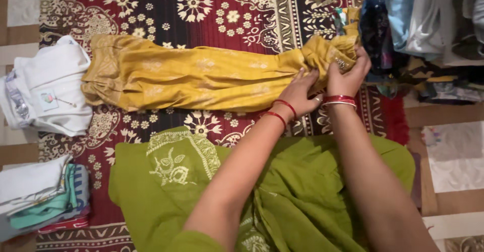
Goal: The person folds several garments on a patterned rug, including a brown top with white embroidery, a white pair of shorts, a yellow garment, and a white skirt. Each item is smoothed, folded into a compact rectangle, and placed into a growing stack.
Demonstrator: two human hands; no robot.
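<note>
Under both hands lies a yellow garment (201, 78) of woven cloth with a soft sheen and paler woven motifs. The left hand (297, 93) and right hand (348, 73) wear glossy red bangles (339, 100), smooth and hard-looking. Nearer the person, a green garment (166, 181) is matt cotton-like cloth with pale raised embroidery. Beneath everything, the patterned rug (201, 10) looks matt and finely textured. Far left of the hands, a white folded cloth (55, 85) looks smooth and matt.

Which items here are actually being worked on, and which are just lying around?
In hand:
- yellow garment, laid flat across the rug
- left hand and right hand, both gripping its right end

Lying about:
- green garment in front of the person
- white folded shirt at left
- folded stack at lower left
- clothes pile at upper right
- patterned rug
</note>
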